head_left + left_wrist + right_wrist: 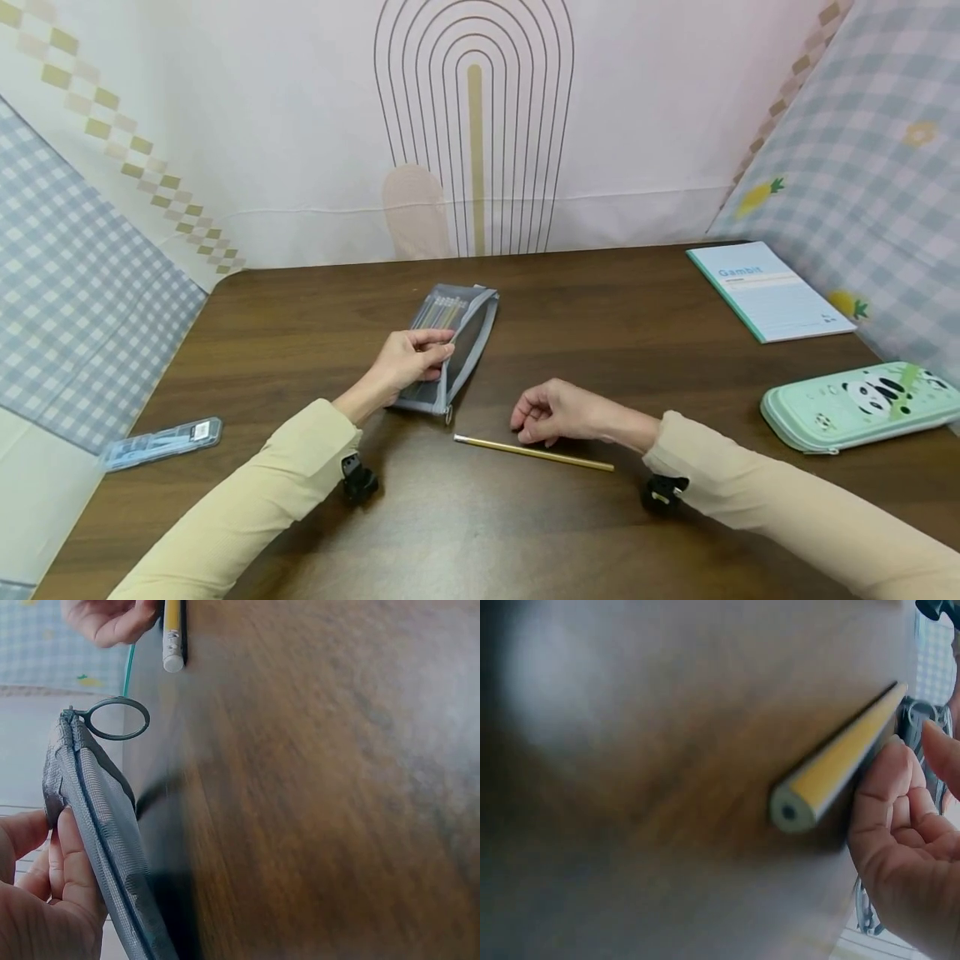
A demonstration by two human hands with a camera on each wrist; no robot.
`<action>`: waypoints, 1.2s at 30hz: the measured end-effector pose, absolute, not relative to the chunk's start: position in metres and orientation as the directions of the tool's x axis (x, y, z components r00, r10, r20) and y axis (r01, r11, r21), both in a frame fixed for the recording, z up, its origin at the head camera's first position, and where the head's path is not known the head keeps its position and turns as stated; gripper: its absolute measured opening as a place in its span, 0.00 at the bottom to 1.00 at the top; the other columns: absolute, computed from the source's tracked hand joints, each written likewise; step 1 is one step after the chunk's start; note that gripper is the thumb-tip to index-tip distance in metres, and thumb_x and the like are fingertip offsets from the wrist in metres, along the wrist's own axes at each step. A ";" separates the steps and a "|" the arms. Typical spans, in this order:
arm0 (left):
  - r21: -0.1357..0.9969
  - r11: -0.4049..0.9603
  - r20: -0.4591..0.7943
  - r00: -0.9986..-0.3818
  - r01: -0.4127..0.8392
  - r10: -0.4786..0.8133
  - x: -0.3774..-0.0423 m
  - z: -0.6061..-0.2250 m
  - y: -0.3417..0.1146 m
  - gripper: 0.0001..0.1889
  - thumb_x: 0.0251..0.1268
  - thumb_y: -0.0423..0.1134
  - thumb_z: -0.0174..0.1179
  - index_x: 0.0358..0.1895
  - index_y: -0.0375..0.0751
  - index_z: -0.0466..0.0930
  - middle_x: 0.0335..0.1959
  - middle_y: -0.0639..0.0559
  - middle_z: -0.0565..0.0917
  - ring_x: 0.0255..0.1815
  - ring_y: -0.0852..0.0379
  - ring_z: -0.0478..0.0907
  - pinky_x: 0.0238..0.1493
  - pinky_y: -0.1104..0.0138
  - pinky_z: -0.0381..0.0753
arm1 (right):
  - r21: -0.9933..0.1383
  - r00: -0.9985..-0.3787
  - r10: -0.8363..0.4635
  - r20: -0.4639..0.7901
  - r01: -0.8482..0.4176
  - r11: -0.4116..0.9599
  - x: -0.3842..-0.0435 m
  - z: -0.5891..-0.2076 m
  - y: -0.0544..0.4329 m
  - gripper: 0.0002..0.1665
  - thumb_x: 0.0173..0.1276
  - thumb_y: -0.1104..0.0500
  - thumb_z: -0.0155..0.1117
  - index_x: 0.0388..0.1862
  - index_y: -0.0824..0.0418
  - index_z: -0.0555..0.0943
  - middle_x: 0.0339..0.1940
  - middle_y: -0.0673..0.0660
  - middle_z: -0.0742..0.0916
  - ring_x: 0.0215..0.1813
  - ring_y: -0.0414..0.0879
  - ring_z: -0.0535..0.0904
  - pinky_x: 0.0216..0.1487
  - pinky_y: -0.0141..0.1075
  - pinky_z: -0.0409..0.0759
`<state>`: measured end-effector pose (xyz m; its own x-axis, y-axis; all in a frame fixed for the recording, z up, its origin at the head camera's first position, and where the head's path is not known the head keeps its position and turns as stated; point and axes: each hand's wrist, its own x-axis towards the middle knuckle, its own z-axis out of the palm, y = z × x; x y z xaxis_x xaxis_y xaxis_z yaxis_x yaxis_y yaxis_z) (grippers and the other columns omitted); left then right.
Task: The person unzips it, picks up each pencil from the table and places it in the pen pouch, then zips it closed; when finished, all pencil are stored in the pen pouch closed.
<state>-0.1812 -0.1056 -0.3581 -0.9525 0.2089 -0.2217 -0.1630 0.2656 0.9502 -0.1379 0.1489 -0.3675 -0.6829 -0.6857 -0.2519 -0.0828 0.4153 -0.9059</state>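
Note:
My left hand (408, 358) pinches the near edge of a grey mesh zip pouch (442, 312) between thumb and fingers. The pouch mouth gapes toward the right, and slim yellowish shapes show through its mesh. In the left wrist view a ring-shaped zipper pull (118, 720) hangs from the end of the pouch. A yellow pencil (536, 452) lies on the table, white eraser end toward the pouch and flat unsharpened end toward the right. Just beyond the pencil is my right hand (558, 412), its fingers loosely bent and nothing held; the right wrist view puts its fingertips beside the pencil.
A light green panda pencil case (862, 404) lies at the right, with a notebook (772, 292) behind it. A flat blue clear-plastic case (161, 443) is by the left edge of the wooden table (450, 533). Patterned cloth hangs around the back and sides.

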 end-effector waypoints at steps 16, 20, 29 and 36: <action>0.951 0.263 -0.219 -0.953 -0.161 0.208 -0.182 -0.358 -0.106 0.20 0.65 0.36 0.58 0.60 0.33 0.74 0.49 0.38 0.81 0.30 0.69 0.75 0.32 0.74 0.81 | -0.676 -0.664 -0.746 -0.055 -0.526 0.517 -0.125 -0.367 0.141 0.08 0.53 0.67 0.69 0.22 0.57 0.79 0.17 0.43 0.77 0.22 0.29 0.68 0.25 0.24 0.70; 0.949 0.265 -0.226 -0.953 -0.169 0.203 -0.180 -0.357 -0.106 0.20 0.65 0.35 0.59 0.59 0.34 0.75 0.43 0.43 0.82 0.29 0.69 0.75 0.31 0.75 0.80 | -0.651 -0.674 -0.738 -0.042 -0.542 0.532 -0.123 -0.366 0.140 0.08 0.53 0.68 0.66 0.21 0.57 0.78 0.17 0.43 0.76 0.22 0.29 0.67 0.24 0.24 0.69; 0.952 0.254 -0.226 -0.953 -0.171 0.203 -0.180 -0.358 -0.105 0.20 0.65 0.35 0.58 0.59 0.34 0.75 0.50 0.37 0.81 0.30 0.69 0.75 0.31 0.75 0.80 | -0.598 -0.662 -0.749 -0.020 -0.592 0.540 -0.121 -0.365 0.138 0.09 0.53 0.68 0.64 0.21 0.55 0.77 0.18 0.41 0.74 0.23 0.30 0.66 0.25 0.23 0.67; 0.955 0.251 -0.216 -0.952 -0.158 0.219 -0.181 -0.359 -0.105 0.20 0.66 0.35 0.58 0.60 0.34 0.74 0.52 0.36 0.80 0.30 0.69 0.76 0.31 0.74 0.81 | -0.747 -0.733 -0.680 0.039 -0.473 0.467 -0.129 -0.361 0.142 0.04 0.58 0.69 0.61 0.27 0.61 0.78 0.21 0.48 0.79 0.25 0.32 0.71 0.25 0.26 0.74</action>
